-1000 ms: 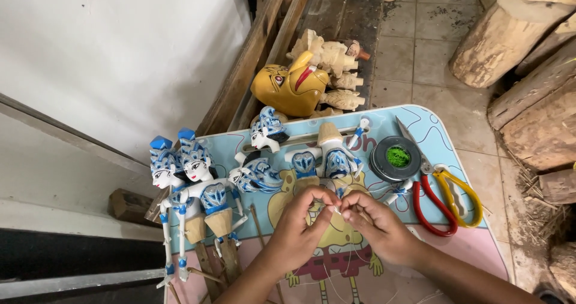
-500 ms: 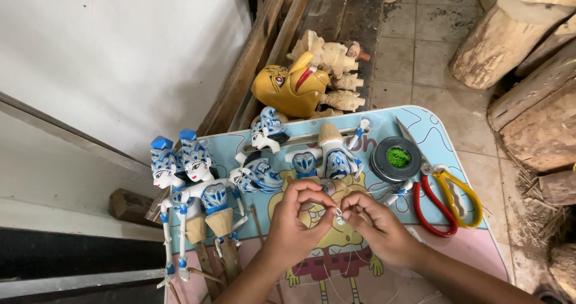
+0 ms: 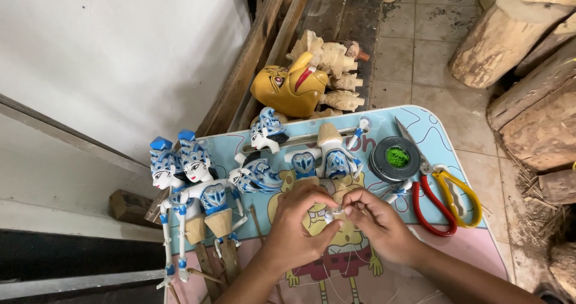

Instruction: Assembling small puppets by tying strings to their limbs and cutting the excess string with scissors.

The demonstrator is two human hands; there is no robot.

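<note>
At lower centre our left hand [image 3: 300, 229] and right hand [image 3: 381, 226] meet fingertip to fingertip, pinching a small white puppet piece [image 3: 333, 212] between them, equally near.

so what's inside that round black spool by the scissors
A tuft of green thread or fibre fills the centre of the round black spool. Its depth and whatever lies beneath are hidden.

We count two hands at work — left hand [image 3: 298, 229] and right hand [image 3: 379, 225]. We see one small table [image 3: 447, 253], one pair of scissors [image 3: 441, 187], one thread spool [image 3: 394, 158], one yellow mask [image 3: 288, 89] — and four logs [image 3: 498, 37].
</note>
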